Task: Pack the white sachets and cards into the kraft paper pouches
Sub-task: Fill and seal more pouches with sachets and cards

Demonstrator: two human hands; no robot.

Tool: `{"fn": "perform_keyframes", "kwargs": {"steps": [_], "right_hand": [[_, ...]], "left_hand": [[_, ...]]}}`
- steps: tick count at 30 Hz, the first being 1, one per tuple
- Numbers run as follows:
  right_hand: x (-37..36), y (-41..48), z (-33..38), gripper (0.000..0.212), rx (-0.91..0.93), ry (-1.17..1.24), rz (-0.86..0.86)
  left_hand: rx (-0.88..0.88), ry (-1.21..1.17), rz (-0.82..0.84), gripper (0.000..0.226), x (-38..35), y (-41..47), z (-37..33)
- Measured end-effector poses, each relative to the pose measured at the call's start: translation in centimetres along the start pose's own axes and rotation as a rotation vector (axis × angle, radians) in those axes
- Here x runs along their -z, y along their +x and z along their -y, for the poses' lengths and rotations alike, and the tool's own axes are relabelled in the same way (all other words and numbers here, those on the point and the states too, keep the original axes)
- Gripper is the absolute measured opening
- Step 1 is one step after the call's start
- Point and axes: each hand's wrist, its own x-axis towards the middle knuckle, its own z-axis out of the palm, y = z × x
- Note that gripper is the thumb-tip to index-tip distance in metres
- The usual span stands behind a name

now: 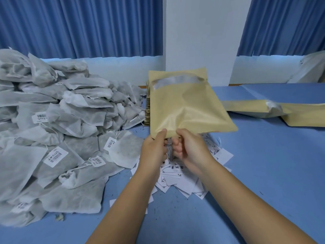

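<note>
While left hand (pixel 154 148) and right hand (pixel 190 150) pinch the kraft pouch (pixel 184 106) at its edge, table (pixel 272 164) stretches rightward.

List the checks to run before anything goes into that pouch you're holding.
1. Grip on the kraft pouch: the left hand and right hand both pinch its near edge. Ok.
2. Pouch mouth open: the hands hide that edge. Cannot tell.
3. Sachet pile close by: it lies just left of the hands. Ok.
4. Cards close by: they are spread on the table under the hands. Ok.
5. A hand free to pick up a sachet: both hold the pouch. Not ok.
</note>
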Motion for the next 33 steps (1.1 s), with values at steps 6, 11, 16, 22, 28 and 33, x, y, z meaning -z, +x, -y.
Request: {"fn": "perform_keyframes", "kwargs": {"steps": [6,11,16,22,28,33], "right_hand": [[4.1,2.4,3.6,0.024,0.270,0.173,-0.308],[6.9,3.5,4.0,0.032,0.140,0.347,-0.156],[5.5,3.6,2.3,0.023,0.050,-0.071,-0.170],[2.9,5.7,2.3,0.042,0.273,-0.616,-0.170],[0.0,11.5,4.0,0.066,0.468,-1.089,-0.072],[-0.3,13.9,3.8,0.057,0.431,-1.397,-0.098]], "left_hand": [[0.129,-0.214,-0.042,0.028,0.7,0.5,-0.6],[0.149,-0.103,-0.022,0.016,0.1,0.3,-0.3],[0.145,-0.020,-0.007,0.008,-0.2,0.4,0.1],[0.130,-0.034,-0.008,0.010,0.0,1.1,0.0],[0.130,-0.063,-0.012,0.007,0.4,1.9,-0.3],[0.130,-0.087,-0.028,0.008,0.9,2.4,-0.4]]}}
